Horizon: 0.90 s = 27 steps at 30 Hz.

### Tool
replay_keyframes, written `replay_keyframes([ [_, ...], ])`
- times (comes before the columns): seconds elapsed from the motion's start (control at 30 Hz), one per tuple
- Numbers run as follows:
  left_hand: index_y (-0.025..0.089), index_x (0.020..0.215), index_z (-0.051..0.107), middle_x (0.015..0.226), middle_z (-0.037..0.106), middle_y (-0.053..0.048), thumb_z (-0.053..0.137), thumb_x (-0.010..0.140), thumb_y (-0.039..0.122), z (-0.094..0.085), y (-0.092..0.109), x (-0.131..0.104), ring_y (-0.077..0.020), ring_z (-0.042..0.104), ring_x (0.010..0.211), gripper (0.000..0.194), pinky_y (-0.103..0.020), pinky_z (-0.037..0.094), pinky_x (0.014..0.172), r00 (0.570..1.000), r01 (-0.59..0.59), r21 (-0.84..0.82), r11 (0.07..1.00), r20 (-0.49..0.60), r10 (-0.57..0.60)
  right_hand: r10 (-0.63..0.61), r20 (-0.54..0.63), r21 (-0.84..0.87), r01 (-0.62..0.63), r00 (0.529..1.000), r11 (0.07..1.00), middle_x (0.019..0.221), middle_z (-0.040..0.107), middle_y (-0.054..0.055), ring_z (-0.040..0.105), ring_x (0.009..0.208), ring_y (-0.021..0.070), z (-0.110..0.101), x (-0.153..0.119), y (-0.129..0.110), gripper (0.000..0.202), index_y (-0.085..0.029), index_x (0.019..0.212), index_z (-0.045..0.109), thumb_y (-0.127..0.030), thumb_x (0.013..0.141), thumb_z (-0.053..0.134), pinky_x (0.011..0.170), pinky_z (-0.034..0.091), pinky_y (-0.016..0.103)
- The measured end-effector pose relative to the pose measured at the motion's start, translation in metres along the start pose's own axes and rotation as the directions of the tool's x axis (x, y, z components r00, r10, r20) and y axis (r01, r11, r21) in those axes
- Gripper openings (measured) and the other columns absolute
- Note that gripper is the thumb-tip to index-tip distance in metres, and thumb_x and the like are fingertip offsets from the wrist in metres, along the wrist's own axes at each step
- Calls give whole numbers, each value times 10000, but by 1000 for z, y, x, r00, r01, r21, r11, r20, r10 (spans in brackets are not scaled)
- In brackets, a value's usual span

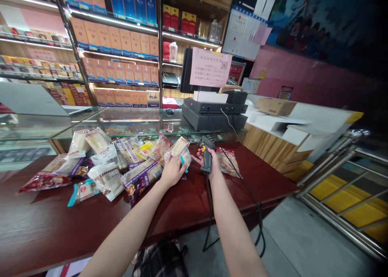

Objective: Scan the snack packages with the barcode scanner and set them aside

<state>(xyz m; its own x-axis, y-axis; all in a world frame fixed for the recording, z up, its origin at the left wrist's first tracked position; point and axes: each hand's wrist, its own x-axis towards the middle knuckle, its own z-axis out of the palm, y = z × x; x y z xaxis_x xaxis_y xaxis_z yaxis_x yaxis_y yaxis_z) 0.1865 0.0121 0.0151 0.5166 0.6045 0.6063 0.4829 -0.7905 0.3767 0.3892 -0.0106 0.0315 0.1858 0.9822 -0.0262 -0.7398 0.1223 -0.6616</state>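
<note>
My right hand [211,160] is wrapped round the handle of a black barcode scanner [207,155] with an orange trigger, its head tilted up to the left. A black cable hangs from it. My left hand [173,173] grips a small bread packet [181,145] in clear film with a red-brown striped top. Beside its fingers shows a clear packet with a blue edge [186,160]; the fingertips are partly hidden. Left of this hand lies a purple bread bag [142,180], with several white sandwich packets [106,178] and other snack bags in a heap.
A red bag [227,162] lies right of the scanner on the dark red table [169,216]. Behind are a glass counter [130,119], a cash register [215,111] and shelves of boxes. A metal railing [342,176] stands at right. Cables hang over the table's front edge.
</note>
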Motion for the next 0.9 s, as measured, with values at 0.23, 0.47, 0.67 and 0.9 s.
replay_keyframes([
  [0.23, 121, 1065, 585, 959, 725, -123, 482, 884, 479, -5, -27, 12, -285, 679, 981, 415, -447, 515, 891, 839, 318, -841, 438, 35, -542, 106, 13, -100, -105, 994, 989, 786, 712, 47, 628, 607, 160, 6, -1, 5, 164, -191, 916, 629, -292, 815, 547, 629, 591, 353],
  [0.47, 236, 1265, 443, 1254, 627, -96, 624, 801, 449, -7, -30, 18, -205, 712, 908, 542, -364, 557, 783, 841, 207, -951, 230, 53, -538, 167, 281, -229, -103, 945, 968, 840, 718, 61, 437, 463, 84, 15, -4, 16, 215, -170, 970, 652, -293, 814, 568, 378, 358, 192],
  [0.67, 233, 1243, 460, 1259, 622, -99, 695, 756, 472, 1, -34, 19, -211, 711, 915, 591, -347, 563, 774, 843, 207, -956, 210, 65, -533, 209, 369, -304, -95, 905, 948, 728, 668, 28, 399, 457, 79, 16, -8, 19, 215, -170, 963, 646, -316, 810, 607, 381, 334, 185],
  [0.9, 144, 1218, 538, 1099, 699, -109, 692, 721, 340, 0, -38, 19, -268, 682, 987, 556, -359, 550, 790, 838, 248, -902, 352, 17, -546, 220, 434, -249, -118, 874, 961, 792, 600, 5, 362, 436, 48, 15, -7, 15, 214, -157, 985, 605, -307, 832, 596, 350, 312, 176],
])
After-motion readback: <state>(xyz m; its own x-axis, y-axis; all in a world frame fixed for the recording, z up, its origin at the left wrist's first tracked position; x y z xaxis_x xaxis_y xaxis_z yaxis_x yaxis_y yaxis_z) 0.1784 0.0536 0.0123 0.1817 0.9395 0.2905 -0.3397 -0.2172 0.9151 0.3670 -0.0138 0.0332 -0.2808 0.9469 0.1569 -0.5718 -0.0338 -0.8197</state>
